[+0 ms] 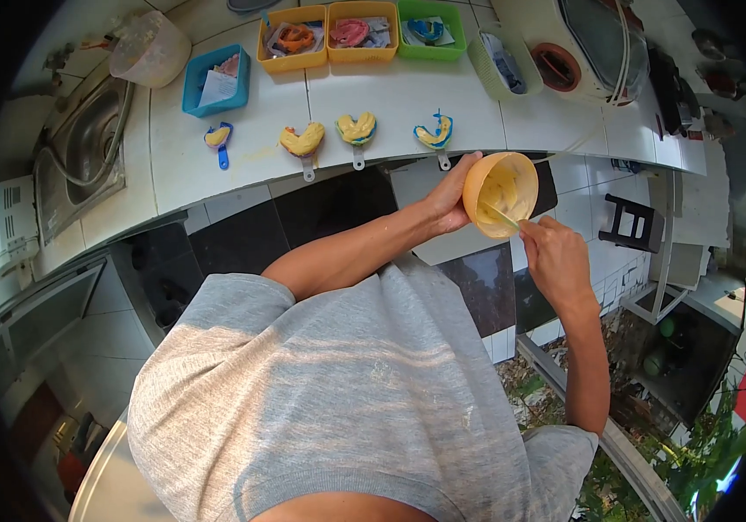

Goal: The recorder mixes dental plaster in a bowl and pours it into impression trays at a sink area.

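Note:
My left hand (pixel 453 198) is wrapped round the side of an orange mixing bowl (pixel 475 193), which tips so that its mouth faces me. Pale yellow paste coats the inside. In my right hand (pixel 558 258) is a thin, pale spatula (pixel 503 218), its far end down in the paste. On the counter beyond stand several dental impression trays filled with yellow paste: a small blue-handled one (pixel 223 155), two with metal handles (pixel 307 167) (pixel 358 157), and one with a blue rim (pixel 444 158) closest to the bowl.
Along the white tiled counter (pixel 260 104) sit a blue basket (pixel 190 91), two yellow baskets (pixel 293 61) (pixel 363 54), a green basket (pixel 432 51) and a pale green one (pixel 482 70), holding impressions and papers. A steel sink (pixel 69 178) lies left, a black stool (pixel 642 228) right.

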